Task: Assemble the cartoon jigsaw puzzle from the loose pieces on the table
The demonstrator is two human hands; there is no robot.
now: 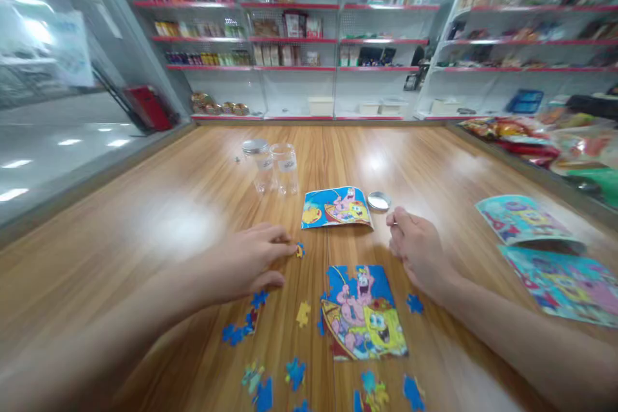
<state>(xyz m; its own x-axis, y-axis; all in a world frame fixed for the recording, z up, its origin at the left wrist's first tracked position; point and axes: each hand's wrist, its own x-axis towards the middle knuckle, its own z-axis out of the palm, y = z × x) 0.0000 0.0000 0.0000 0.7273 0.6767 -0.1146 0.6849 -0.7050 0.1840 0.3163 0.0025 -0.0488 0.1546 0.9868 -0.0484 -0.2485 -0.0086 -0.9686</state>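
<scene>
A partly assembled cartoon puzzle (363, 314) lies on the wooden table (168, 219) in front of me. My left hand (246, 261) rests palm down to its left, fingertips pinched on a small blue and yellow puzzle piece (300, 250). My right hand (419, 251) is curled loosely on the table to the right of the puzzle; what it holds, if anything, is hidden. Loose pieces (303, 313) are scattered near the puzzle. A curled reference picture (337, 207) lies just beyond my hands.
Two clear jars (275, 167), one with a metal lid, stand further back; a loose lid (379, 201) lies beside the picture. More printed sheets (524, 219) lie at right. Snack packets (521, 135) line the right edge. Shop shelves (290, 38) fill the background.
</scene>
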